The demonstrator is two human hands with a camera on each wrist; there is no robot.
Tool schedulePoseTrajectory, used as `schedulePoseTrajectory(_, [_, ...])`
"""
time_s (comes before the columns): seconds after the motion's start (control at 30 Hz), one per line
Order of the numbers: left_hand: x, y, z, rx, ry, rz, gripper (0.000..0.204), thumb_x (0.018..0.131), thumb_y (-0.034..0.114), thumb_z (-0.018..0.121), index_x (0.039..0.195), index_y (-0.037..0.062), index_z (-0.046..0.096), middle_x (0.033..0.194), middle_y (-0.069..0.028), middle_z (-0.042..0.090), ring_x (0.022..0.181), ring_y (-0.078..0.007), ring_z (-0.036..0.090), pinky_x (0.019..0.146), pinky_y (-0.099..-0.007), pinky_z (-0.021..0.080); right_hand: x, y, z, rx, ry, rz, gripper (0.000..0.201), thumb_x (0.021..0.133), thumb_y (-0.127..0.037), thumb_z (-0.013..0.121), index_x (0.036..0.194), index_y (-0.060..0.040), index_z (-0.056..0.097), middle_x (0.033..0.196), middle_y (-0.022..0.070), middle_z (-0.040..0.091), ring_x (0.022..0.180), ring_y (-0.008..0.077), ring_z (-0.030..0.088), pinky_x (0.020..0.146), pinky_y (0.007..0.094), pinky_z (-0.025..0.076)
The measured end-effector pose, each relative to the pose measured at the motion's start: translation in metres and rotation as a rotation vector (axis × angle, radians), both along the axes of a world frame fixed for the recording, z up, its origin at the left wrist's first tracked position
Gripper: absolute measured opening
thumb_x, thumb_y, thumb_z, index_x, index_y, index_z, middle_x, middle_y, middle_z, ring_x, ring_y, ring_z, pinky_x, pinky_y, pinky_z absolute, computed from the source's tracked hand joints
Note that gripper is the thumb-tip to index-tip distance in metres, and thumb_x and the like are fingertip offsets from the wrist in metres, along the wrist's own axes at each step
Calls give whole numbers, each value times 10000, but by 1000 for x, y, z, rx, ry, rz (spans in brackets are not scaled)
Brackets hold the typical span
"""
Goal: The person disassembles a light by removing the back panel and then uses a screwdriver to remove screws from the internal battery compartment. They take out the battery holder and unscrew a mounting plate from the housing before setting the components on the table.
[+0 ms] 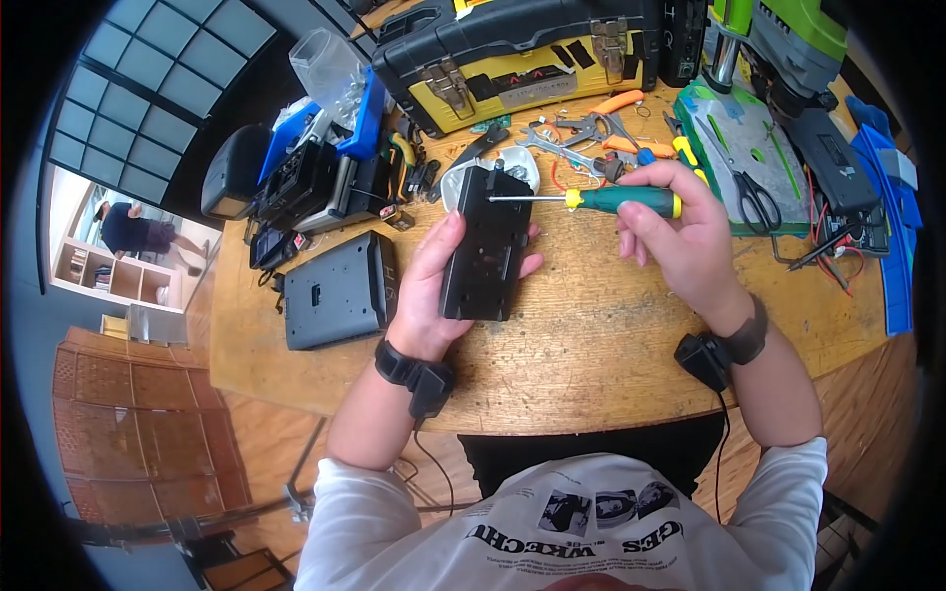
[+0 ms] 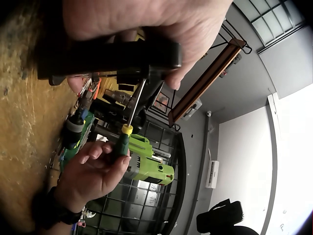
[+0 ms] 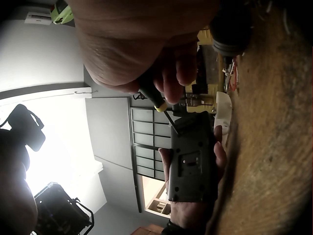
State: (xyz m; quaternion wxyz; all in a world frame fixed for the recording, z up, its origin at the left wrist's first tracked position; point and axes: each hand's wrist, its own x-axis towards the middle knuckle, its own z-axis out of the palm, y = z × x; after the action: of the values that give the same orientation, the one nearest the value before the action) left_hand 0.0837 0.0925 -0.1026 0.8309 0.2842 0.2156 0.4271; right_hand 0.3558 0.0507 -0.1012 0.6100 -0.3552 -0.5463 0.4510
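Observation:
A black, long rectangular plastic housing [image 1: 481, 261] with holes along its face is held upright over the table by my left hand [image 1: 428, 281], thumb on one long side and fingertips showing on the other. My right hand [image 1: 695, 241] grips a screwdriver [image 1: 596, 199] by its green and yellow handle. Its thin metal shaft points left, and the tip is right at the housing's upper part. In the right wrist view, the screwdriver tip meets the end of the housing [image 3: 193, 176] at a slant. Behind the housing sits a small white dish [image 1: 452, 189], partly hidden by it.
A flat black casing [image 1: 340, 291] lies on the left of the wooden table. A yellow and black toolbox [image 1: 522, 89] stands at the back, with pliers [image 1: 601, 128] and other tools before it. Scissors [image 1: 757, 202] lie at the right, beneath a green drill press [image 1: 803, 39].

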Motion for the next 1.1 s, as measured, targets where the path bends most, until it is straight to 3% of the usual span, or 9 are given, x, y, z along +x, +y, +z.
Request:
schedulePoseTrajectory(0.7, [1, 0, 1, 94, 61, 11, 528, 1074, 338, 568, 1465, -8, 488, 1389, -222, 609, 1283, -374, 617, 1078, -583, 521, 0, -1, 1, -27, 4, 8, 238, 982, -19, 668, 1210, -24, 599, 979, 33, 659, 727, 63, 656, 540, 181, 469])
schedulePoseTrajectory(0.83, [0, 0, -1, 97, 63, 21, 510, 1069, 316, 582, 1452, -10, 498, 1374, -220, 620, 1265, -370, 631, 1071, -580, 529, -1, -2, 3, -20, -10, 6, 241, 976, 2, 665, 1207, -14, 598, 985, 38, 647, 741, 69, 658, 587, 198, 503])
schedulePoseTrajectory(0.93, [-3, 3, -5, 161, 140, 17, 586, 1068, 385, 558, 1510, 11, 469, 1448, -249, 575, 1336, -416, 571, 1127, -597, 473, -1, -2, 5, 13, -54, -6, 229, 969, 20, 662, 1189, -3, 606, 989, 40, 631, 749, 76, 659, 631, 214, 529])
schedulePoseTrajectory(1.03, [-2, 2, -3, 173, 146, 35, 573, 1068, 378, 563, 1494, 3, 484, 1427, -251, 591, 1314, -410, 592, 1117, -585, 489, -2, -2, 4, 37, -84, -16, 211, 964, 30, 660, 1168, 5, 615, 999, 42, 618, 752, 81, 660, 655, 223, 541])
schedulePoseTrajectory(1.1, [1, -1, 3, 93, 74, 75, 442, 1059, 274, 604, 1349, -59, 574, 1292, -231, 664, 1208, -342, 667, 1057, -550, 554, -2, -2, 4, 44, -78, -17, 201, 963, 31, 659, 1159, 7, 619, 1004, 43, 614, 750, 82, 660, 658, 223, 543])
